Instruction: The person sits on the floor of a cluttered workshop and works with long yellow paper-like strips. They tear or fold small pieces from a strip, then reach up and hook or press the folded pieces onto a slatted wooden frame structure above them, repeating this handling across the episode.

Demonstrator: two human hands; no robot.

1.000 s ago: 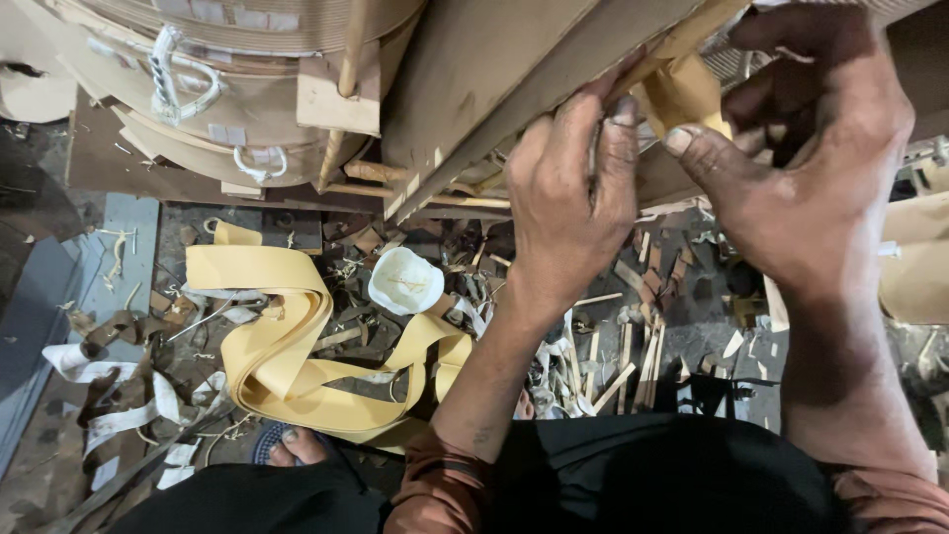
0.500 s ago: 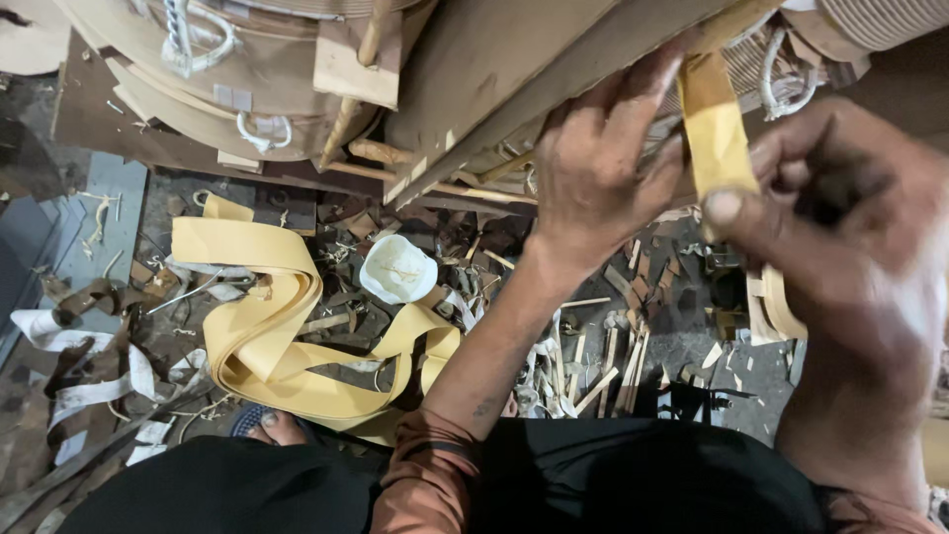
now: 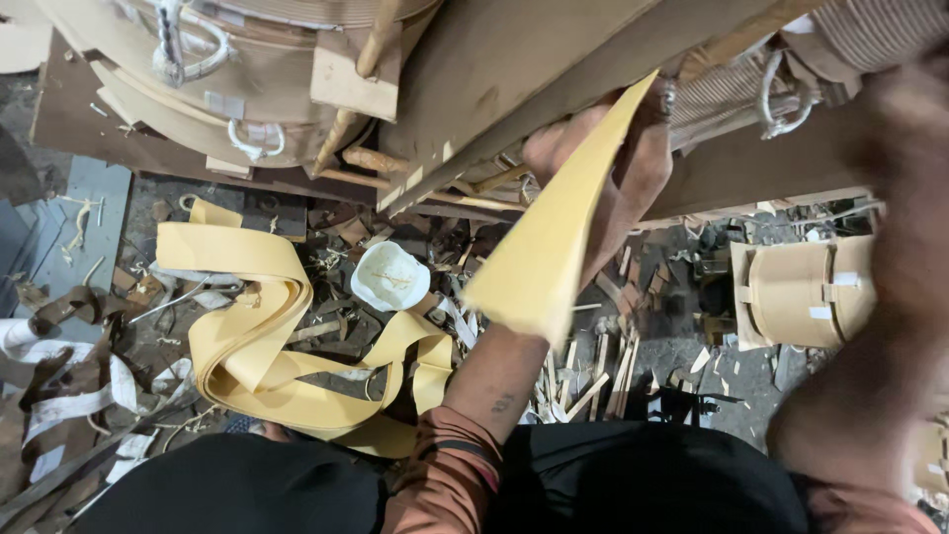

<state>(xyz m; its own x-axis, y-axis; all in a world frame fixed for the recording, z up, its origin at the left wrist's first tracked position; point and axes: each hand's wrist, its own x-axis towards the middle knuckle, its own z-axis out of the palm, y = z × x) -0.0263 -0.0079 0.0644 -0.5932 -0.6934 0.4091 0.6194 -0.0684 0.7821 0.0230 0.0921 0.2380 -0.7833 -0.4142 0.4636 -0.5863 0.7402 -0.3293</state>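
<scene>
The right hand (image 3: 890,247), raised close and blurred, can't be read for grip. Beyond it the left hand (image 3: 603,163) pinches the yellow strip (image 3: 554,237) against the slanted wooden board (image 3: 514,89), seemingly mid-wrap. Next likely needs steady tension while slack feeds from the coiled yellow strip on the floor (image 3: 267,326) below.

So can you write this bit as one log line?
left hand: holds yellow strip | right hand: blurred | floor: wood scraps
</scene>
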